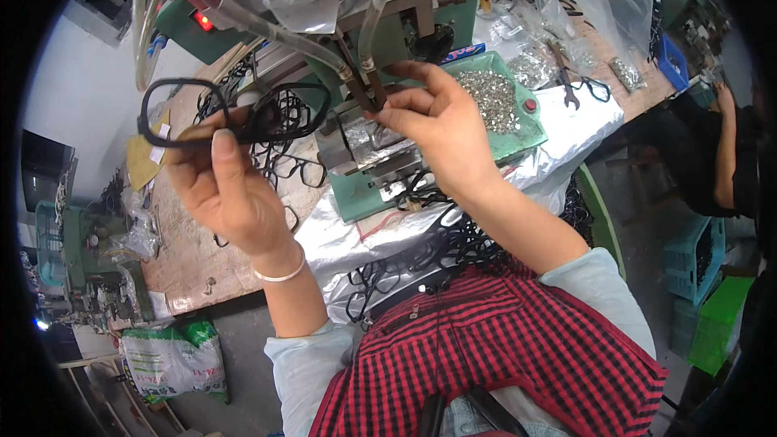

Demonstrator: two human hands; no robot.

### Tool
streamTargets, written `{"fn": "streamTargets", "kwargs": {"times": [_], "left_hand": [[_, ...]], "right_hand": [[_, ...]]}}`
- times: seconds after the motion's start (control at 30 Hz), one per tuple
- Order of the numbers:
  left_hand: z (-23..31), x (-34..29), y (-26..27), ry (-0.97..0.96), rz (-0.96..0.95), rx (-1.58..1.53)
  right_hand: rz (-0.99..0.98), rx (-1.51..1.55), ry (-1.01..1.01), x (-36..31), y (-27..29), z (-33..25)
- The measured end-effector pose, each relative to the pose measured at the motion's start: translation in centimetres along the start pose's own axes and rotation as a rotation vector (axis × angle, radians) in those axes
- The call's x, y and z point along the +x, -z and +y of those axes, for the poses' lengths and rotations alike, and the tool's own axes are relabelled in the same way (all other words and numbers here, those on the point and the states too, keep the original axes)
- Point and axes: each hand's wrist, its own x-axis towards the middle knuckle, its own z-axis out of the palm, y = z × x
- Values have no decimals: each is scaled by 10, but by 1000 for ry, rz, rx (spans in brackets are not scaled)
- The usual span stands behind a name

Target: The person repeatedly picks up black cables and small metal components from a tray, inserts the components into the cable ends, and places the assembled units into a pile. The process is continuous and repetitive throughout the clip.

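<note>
- We see a workshop room with a pale wall on the far left and a grey floor below, where a printed white and green sack [174,360] lies at the near left.
- The wooden workbench [190,255] runs from near left to far right, cluttered, with a silvery foil sheet [356,231] draped over its near edge.
- A green press machine [380,57] stands in the middle of the bench, with clear hoses and plastic wrapping over its top and a red lamp lit on its left side.
- Just right of the machine sits a green tray [518,133] heaped with small metal parts.
- On the far right another person's arm [724,146] rests by blue and green crates.
- A heap of black eyeglass frames [421,247] lies on the foil, near our lap.
- Our left hand [222,186] is raised left of the machine, thumb and fingers grasping a black eyeglass frame [235,109] held level in the air; a pale bangle circles the wrist.
- Our right hand [433,129] is at the machine's nozzle, thumb and forefinger pinched together; we cannot tell what, if anything, they hold.
- Pliers [566,81] lie on the far right of the bench.
</note>
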Motion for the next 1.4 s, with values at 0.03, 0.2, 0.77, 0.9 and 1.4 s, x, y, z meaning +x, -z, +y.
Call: {"fn": "streamTargets", "kwargs": {"times": [0.03,0.2,0.77,0.9,1.4], "left_hand": [[3,0,5,-58,-38,65],[-3,-51,-3,-171,-263,191],[-14,-88,-9,-394,-657,505],[18,-90,30,-486,-467,985],[-157,-28,169,489,-380,1998]], "right_hand": [[19,34,-22,-5,-1,-3],[-136,-527,255,-2,40,-5],[320,-1192,481,10,133,61],[356,-1109,449,3,133,54],[346,-1127,421,-7,138,46]]}}
